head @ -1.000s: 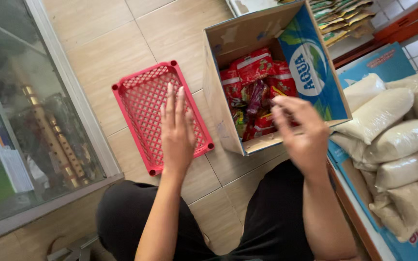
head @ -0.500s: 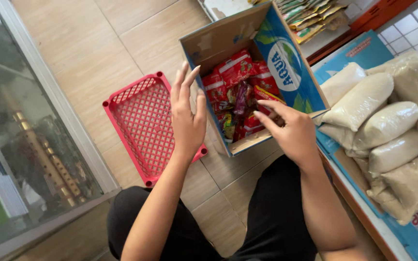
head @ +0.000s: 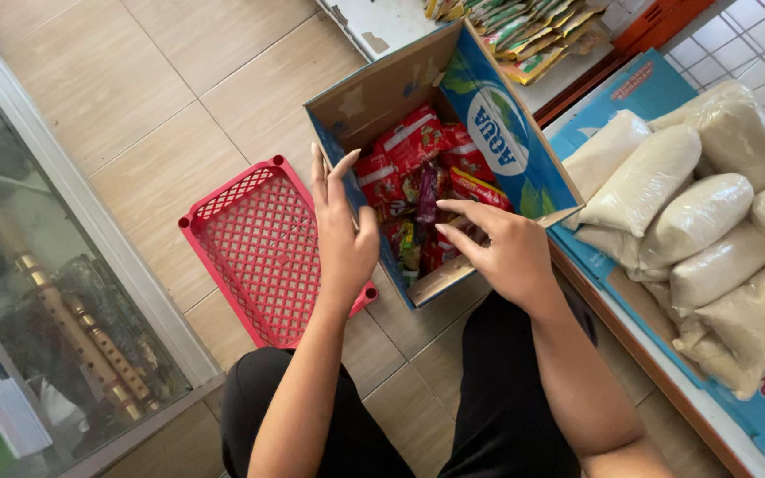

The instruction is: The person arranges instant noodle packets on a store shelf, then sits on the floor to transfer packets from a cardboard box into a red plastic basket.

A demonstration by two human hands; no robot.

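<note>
Head camera looked straight down at a person crouched on a tiled floor [head: 179, 62], black-clad knees at the near edge of the view. An open cardboard box [head: 382, 93] with blue printed flaps sat just beyond the knees, and it was packed with small snack packets [head: 413, 146], mostly red wrappers with a few darker and yellow ones among them.

Left hand [head: 343, 230] was spread flat, fingers straight and loosely apart, gripping nothing. It hovered over the left wall of the box, with its fingertips reaching above the packets nearest that wall; whether the palm pressed on the cardboard could not be told. Right hand [head: 506, 248] was over the near right part of the box, fingers half curled and pointing left toward the packets. Its fingertips were at the wrappers, yet no packet was clearly pinched between them, so whether it held one could not be told.

Just left of the box, touching or nearly touching it, lay a red plastic basket [head: 254, 239] with a mesh bottom and nothing in it. A glass-fronted cabinet [head: 37, 292] ran along the left side. To the right, clear bags of pale grain [head: 692, 212] were heaped on a low blue-lined shelf, and at the far edge a row of green and yellow sachets [head: 524, 22] lay on a white surface.
</note>
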